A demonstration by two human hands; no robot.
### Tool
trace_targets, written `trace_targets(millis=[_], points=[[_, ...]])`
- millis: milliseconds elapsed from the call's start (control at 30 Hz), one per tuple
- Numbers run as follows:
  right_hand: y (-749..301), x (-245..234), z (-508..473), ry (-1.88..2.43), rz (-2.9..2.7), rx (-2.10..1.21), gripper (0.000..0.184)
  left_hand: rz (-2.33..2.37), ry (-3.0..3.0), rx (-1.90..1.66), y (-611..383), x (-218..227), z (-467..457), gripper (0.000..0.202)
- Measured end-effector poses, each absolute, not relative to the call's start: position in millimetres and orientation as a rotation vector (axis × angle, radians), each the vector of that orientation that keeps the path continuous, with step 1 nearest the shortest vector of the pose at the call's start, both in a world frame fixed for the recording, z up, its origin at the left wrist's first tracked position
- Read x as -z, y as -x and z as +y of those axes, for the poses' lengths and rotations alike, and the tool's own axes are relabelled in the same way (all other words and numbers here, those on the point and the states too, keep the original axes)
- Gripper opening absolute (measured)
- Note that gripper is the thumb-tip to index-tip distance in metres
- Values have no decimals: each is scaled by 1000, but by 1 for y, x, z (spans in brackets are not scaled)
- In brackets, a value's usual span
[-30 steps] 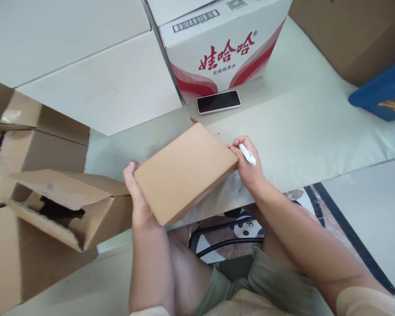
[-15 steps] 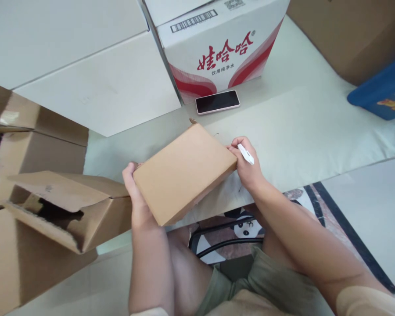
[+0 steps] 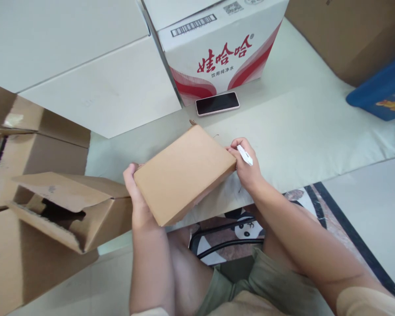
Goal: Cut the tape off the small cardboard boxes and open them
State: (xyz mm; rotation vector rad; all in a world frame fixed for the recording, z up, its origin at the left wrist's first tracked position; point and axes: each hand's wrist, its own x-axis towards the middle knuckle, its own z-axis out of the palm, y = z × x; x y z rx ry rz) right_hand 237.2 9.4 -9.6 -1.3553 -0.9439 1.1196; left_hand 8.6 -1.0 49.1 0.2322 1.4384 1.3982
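A small plain brown cardboard box [image 3: 186, 173] is tilted above the edge of the pale surface, its broad flat side facing me. My left hand [image 3: 134, 186] is closed around its left end, with the fingers partly hidden behind the box. At the right end, my right hand [image 3: 246, 164] is closed on a small white box cutter [image 3: 245, 155], whose handle end sticks out past the thumb. Its blade is not visible. The fingertips of that hand touch the box's right edge. A torn cardboard flap [image 3: 192, 123] pokes out at the box's far corner.
An open cardboard box [image 3: 108, 219] lies just left of my left arm, near other brown cartons [image 3: 52, 151]. Behind stand a large white box [image 3: 105, 87] and a red-and-white water carton [image 3: 224, 57], with a phone [image 3: 217, 103] before it. A blue container [image 3: 378, 96] is at right.
Both hands keep their hold, and the small box stays almost where it was. The view has shifted very slightly.
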Motion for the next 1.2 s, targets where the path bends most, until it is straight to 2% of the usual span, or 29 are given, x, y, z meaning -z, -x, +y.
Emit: trace_targets(millis=[1200], points=[[-236,6,11,1369,-900,-1165,20,1466,-269,-1400,-1,-38,1,46]])
